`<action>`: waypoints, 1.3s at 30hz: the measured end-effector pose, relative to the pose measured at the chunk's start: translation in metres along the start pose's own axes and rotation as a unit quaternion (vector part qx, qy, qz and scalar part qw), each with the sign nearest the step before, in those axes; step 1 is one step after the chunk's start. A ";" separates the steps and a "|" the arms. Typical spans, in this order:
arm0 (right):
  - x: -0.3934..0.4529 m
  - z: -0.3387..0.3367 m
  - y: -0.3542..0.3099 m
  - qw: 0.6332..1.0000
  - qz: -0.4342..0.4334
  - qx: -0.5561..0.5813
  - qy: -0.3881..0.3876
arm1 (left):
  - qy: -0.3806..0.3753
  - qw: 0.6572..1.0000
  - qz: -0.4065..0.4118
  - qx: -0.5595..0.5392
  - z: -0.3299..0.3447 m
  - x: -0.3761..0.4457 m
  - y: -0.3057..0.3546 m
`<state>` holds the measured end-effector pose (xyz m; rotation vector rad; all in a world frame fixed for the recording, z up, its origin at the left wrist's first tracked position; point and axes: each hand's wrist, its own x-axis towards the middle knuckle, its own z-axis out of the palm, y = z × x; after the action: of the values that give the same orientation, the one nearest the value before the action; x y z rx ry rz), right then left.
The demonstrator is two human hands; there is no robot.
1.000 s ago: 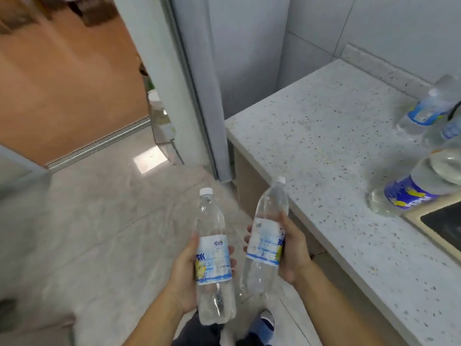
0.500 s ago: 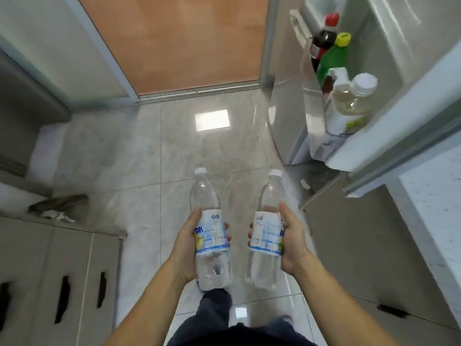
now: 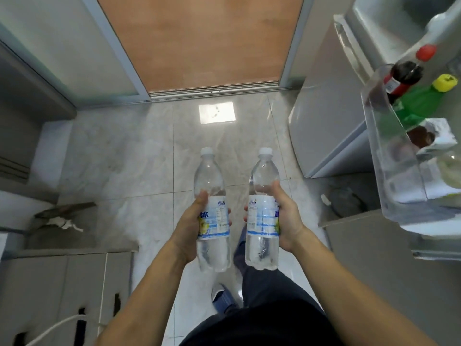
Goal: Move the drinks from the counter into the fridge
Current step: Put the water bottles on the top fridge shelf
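Your left hand (image 3: 193, 228) wraps around a clear plastic water bottle with a white cap and blue-and-white label (image 3: 212, 213), held upright at lower centre of the frame. Just right of it, your right hand (image 3: 287, 221) grips a second, matching clear water bottle (image 3: 262, 211). Neither is stored yet. At the right edge, the open fridge door's transparent shelf bin (image 3: 381, 156) already holds a red-capped dark cola bottle (image 3: 404, 73) and a green bottle with a yellow cap (image 3: 421, 98). Both carried bottles remain to go in; the counter is out of view.

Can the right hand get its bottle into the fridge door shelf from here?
Probably yes: the right hand grips its bottle, the door shelf stands open to its right, with free space at the near end.
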<state>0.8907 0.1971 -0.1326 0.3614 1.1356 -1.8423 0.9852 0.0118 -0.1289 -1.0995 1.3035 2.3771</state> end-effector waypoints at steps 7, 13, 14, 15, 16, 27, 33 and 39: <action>0.091 0.012 -0.091 0.999 -0.029 -0.002 -0.015 | 0.019 0.999 0.015 0.038 0.034 0.086 0.091; 0.153 0.018 -0.173 0.998 -0.048 -0.048 0.001 | 0.023 0.999 0.021 0.037 0.068 0.151 0.164; 0.162 0.019 -0.184 0.997 -0.053 -0.056 0.002 | 0.014 0.999 0.019 0.035 0.072 0.163 0.175; 0.171 0.019 -0.194 0.997 -0.057 -0.057 0.004 | 0.005 0.999 0.017 0.033 0.076 0.175 0.185; 0.180 0.019 -0.202 0.997 -0.062 -0.052 0.008 | -0.004 0.999 0.016 0.034 0.080 0.187 0.194; 0.280 0.017 -0.288 0.987 -0.105 -0.012 0.122 | -0.104 0.988 -0.016 0.110 0.112 0.331 0.307; 0.312 0.028 -0.335 0.962 -0.150 0.046 0.222 | -0.154 0.968 -0.026 0.198 0.146 0.397 0.379; 0.318 0.018 -0.374 0.932 -0.210 0.146 0.256 | -0.236 0.943 -0.057 0.225 0.216 0.441 0.411</action>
<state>0.4169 0.0685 -0.1185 0.8664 1.3595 -2.3901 0.3603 -0.1258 -0.1051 -0.4242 1.4426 1.9406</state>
